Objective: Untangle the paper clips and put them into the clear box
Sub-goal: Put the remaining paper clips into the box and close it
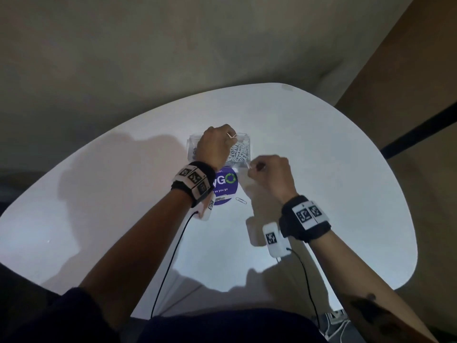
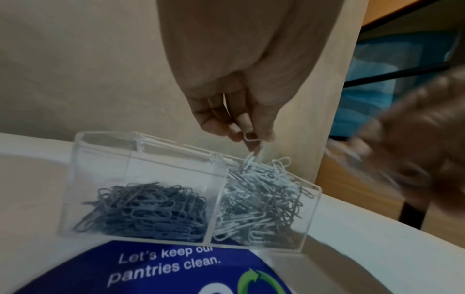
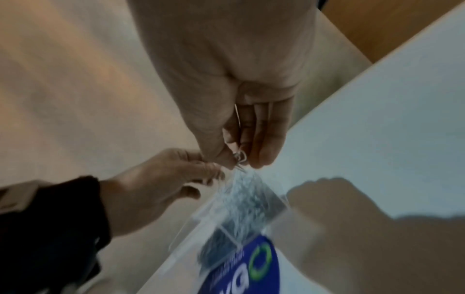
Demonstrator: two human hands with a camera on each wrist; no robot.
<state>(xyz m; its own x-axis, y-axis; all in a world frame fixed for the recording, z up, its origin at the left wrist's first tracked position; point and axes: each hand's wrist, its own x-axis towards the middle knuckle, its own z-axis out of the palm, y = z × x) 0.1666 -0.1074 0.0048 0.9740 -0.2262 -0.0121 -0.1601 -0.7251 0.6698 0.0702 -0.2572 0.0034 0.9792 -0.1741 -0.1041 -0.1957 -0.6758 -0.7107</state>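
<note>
A white round table (image 1: 321, 169) carries everything, with a blue round sticker (image 1: 223, 186) on it just in front of the clear box (image 2: 95, 159). The box stands near the middle of the table and is split into two compartments: by the left wrist view, the left one holds a heap of dark grey paper clips (image 2: 148, 208) and the right one a fuller heap of pale paper clips (image 2: 261, 199) that rises to the rim. The left hand (image 1: 215, 147) hangs over the pale compartment with its thumb and fingertips pinched on a pale clip (image 2: 253, 139), from which a second clip dangles down to the top of the heap. The right hand (image 1: 269, 177) is just in front of the box's right corner, its thumb and forefinger closed on another small clip (image 3: 240, 157); that view is blurred, so whether this clip is linked to anything cannot be told. One loose clip (image 1: 241, 200) lies on the table beside the sticker, apart from both hands. Judging by the two well-filled compartments, most of the sorting looks done; what appears to be left is the clips in the two hands, to be freed and dropped in, and the single clip on the table.
</note>
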